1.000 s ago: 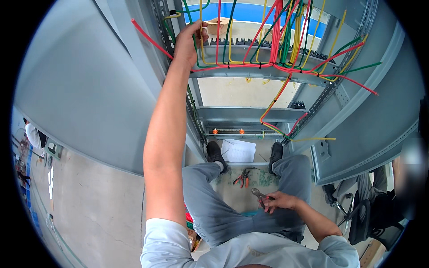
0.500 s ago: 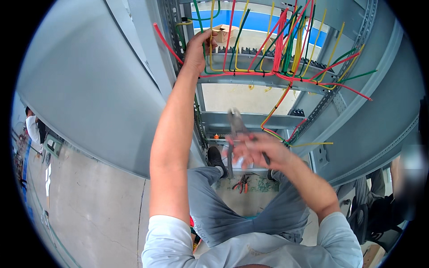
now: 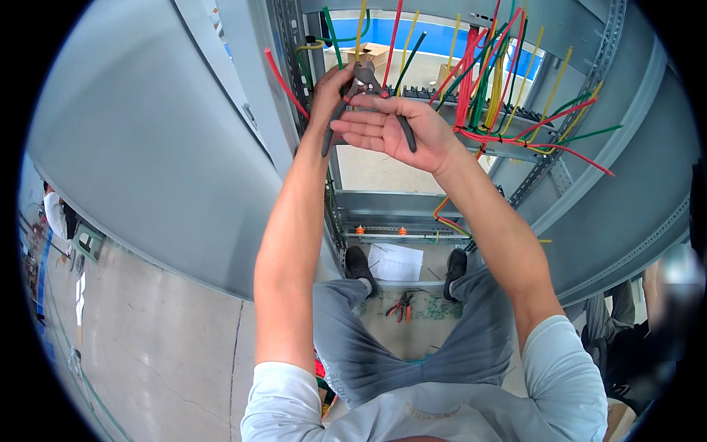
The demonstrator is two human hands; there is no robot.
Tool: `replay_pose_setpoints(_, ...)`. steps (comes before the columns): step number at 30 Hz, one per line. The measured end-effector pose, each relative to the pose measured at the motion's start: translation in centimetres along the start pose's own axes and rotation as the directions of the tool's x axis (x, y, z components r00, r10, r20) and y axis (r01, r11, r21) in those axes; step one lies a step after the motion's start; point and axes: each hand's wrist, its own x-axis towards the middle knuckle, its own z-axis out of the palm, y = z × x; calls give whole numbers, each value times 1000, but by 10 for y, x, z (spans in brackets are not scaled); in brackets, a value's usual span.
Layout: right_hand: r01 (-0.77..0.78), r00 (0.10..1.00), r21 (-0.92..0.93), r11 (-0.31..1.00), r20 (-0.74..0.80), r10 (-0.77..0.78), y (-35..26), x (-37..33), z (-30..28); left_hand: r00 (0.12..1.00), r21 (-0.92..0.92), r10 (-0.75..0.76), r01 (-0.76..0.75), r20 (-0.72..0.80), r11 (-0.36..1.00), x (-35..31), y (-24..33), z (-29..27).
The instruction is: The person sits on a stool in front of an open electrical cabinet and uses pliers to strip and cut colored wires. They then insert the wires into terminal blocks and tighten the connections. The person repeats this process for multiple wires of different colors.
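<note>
My right hand point(image 3: 401, 132) holds a pair of cutting pliers point(image 3: 364, 76) with dark handles and red near the pivot. The handles are spread apart and the jaws point away from me, at a yellow wire point(image 3: 361, 33) on the cabinet's left side. My left hand point(image 3: 331, 92) is closed at that same wire, just left of the jaws; the pliers partly hide its fingertips. A green wire point(image 3: 333, 37) rises beside the left hand, and a red wire point(image 3: 286, 82) sticks out to its left. Whether the jaws touch the yellow wire cannot be made out.
Bundled red, yellow and green wires point(image 3: 471, 81) run along the grey cabinet frame point(image 3: 398, 200). Cabinet panels point(image 3: 162, 147) flank me. Between my feet lie a paper sheet point(image 3: 398, 263) and red-handled pliers point(image 3: 401, 308). Other people are at far left point(image 3: 55, 214) and right point(image 3: 626, 324).
My right hand has brought the pliers up and away from me, from above my feet to the yellow wire beside my left hand. The left hand stays near the same spot.
</note>
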Motion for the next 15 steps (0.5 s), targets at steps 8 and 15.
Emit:
replay_pose_setpoints(8,-15,997,101,995,79,7,1,4,5,990,-164,107,-91,94,982,-22,3,3)
replay_pose_setpoints(15,28,999,172,985,33,-34,5,6,10,987,-178,116,-95,108,979,-21,-2,2)
